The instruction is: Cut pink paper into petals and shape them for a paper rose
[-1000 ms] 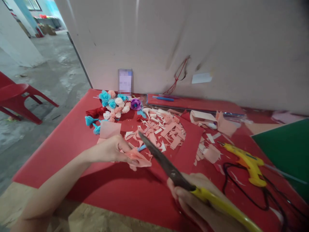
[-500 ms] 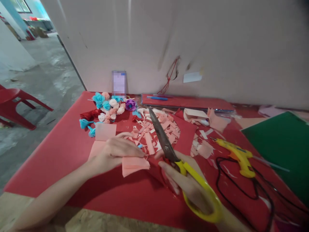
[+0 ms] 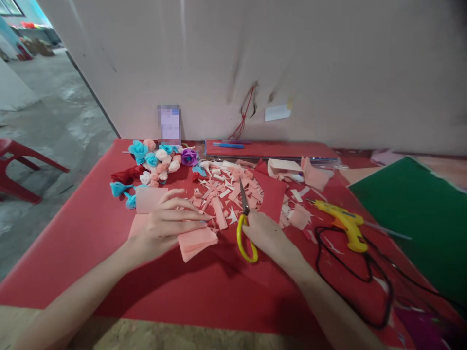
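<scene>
My left hand (image 3: pixel 170 218) is over the left middle of the red table, its fingers stretched out and slightly apart. Beneath its lower fingers juts a folded stack of pink crepe paper (image 3: pixel 197 243); the thumb is hidden. My right hand (image 3: pixel 268 233) is closed on a pair of yellow-handled scissors (image 3: pixel 247 245), gripped near the pivot. Their dark blades point away from me, over a heap of pink and white paper scraps (image 3: pixel 219 197). A flat pink paper sheet (image 3: pixel 151 199) lies partly under my left hand and wrist.
Paper flowers (image 3: pixel 160 163) in several colours cluster at the back left, before a phone (image 3: pixel 170 125) leaning on the wall. A yellow glue gun (image 3: pixel 343 221) with a black cord lies at right, beside a green sheet (image 3: pixel 412 209). A red chair (image 3: pixel 22 165) stands left.
My right hand has moved forward and turned over, and the scissors have swung to stand farther from me. My left fingers have straightened and spread; the pink stack stays by them. The view has shifted slightly right.
</scene>
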Tool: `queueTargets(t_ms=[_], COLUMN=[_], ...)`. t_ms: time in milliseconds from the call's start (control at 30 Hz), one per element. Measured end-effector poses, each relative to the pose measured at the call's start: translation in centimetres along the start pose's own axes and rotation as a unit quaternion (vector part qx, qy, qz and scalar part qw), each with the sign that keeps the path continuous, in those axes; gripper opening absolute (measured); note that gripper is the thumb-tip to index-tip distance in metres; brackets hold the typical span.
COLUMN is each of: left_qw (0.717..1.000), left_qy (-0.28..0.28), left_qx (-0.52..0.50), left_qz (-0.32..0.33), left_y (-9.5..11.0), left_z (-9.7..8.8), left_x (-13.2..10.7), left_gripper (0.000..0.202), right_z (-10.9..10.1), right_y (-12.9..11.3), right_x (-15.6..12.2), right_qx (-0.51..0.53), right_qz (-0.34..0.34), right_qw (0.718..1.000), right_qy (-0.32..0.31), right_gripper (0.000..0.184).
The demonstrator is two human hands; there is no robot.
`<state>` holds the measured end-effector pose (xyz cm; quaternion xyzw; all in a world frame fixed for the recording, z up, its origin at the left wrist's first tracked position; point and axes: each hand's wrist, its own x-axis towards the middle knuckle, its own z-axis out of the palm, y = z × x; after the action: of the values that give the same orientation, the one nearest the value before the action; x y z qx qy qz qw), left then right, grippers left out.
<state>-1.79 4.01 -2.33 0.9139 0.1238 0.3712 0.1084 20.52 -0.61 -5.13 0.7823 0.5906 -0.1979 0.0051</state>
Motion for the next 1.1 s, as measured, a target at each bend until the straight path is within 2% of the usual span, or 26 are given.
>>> queueTargets(t_ms=[100, 233, 300, 367, 400, 433, 500, 567, 633, 800, 967, 1033, 1100], left_qw=[1.0, 0.995, 0.99, 0.983, 0.98, 0.977, 0.975, 0.973, 0.971, 0.96, 0.945, 0.951, 0.967], left_qy=[0.015, 0.042, 0.042, 0.034, 0.034, 0.037, 0.04, 0.031, 0.021, 0.004, -0.01, 0.013, 0.062], left_qx=[0.023, 0.084, 0.125, 0.163, 0.176, 0.184, 0.193, 0.199, 0.204, 0.237, 0.297, 0.294, 0.247], left_qz=[0.008, 0.032, 0.057, 0.082, 0.091, 0.097, 0.106, 0.115, 0.126, 0.147, 0.137, 0.095, 0.02], left_y=[0.0, 0.2, 0.3, 0.5, 0.7, 0.8, 1.1, 1.4, 1.6, 2.1, 1.8, 1.9, 3.0], left_z=[0.0, 0.2, 0.5, 0.7, 0.8, 0.9, 1.0, 0.9, 0.8, 0.7, 0.8, 0.2, -0.7], left_x=[0.1, 0.0, -0.3, -0.6, -0.8, -0.9, -1.1, -1.2, -1.2, -1.5, -1.3, -0.8, -0.3], left_gripper=[0.027, 0.023, 0.021, 0.021, 0.023, 0.023, 0.022, 0.021, 0.02, 0.018, 0.022, 0.022, 0.021], right_z=[0.5, -0.8, -1.6, -1.9, -1.8, -1.6, -0.9, -0.2, 0.1, 0.1, 0.6, 0.3, -0.3], right_y=[0.1, -0.6, -1.4, -2.3, -2.7, -3.0, -3.4, -3.6, -3.5, -3.4, -3.5, -3.3, -3.0], right_x=[0.8, -0.5, -2.0, -3.4, -4.0, -4.4, -4.9, -4.9, -4.6, -4.3, -4.1, -4.2, -4.2], right_qx=[-0.001, 0.013, 0.053, 0.145, 0.294, 0.395, 0.528, 0.589, 0.621, 0.635, 0.673, 0.681, 0.691], right_qz=[0.006, -0.006, -0.05, -0.13, -0.18, -0.192, -0.185, -0.159, -0.142, -0.119, -0.109, -0.112, -0.116], right_qw=[1.0, 1.0, 0.997, 0.981, 0.936, 0.886, 0.788, 0.727, 0.692, 0.665, 0.643, 0.646, 0.649], right_qy=[-0.004, 0.025, 0.033, -0.002, -0.072, -0.145, -0.258, -0.317, -0.339, -0.374, -0.35, -0.326, -0.296], right_gripper=[0.014, 0.02, 0.024, 0.025, 0.027, 0.03, 0.028, 0.026, 0.026, 0.023, 0.021, 0.02, 0.018])
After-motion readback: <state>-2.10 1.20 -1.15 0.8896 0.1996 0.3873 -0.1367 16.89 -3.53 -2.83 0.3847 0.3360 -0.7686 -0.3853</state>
